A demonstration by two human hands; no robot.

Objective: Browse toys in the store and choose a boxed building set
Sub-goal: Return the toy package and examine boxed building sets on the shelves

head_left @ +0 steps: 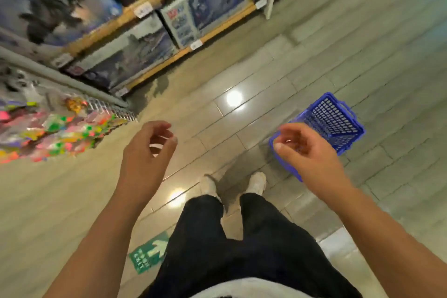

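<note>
Boxed building sets with dark printed fronts (128, 55) on low wooden shelves, blue plastic lattice basket (338, 123) on tiled floor, my left hand (147, 152) and right hand (304, 150) loosely curled, fingers holding nothing.

Floor (314, 60) of pale grey-beige long tiles, glossy, two round reflections of ceiling lamps on it; green exit sticker (147, 253) with white arrow glued on floor near bottom centre; wooden shelves (169, 60) with yellowish edges run along upper left, small white price labels (143, 9) on edges; grey wire rack (106, 106) at left, image there blurred
</note>
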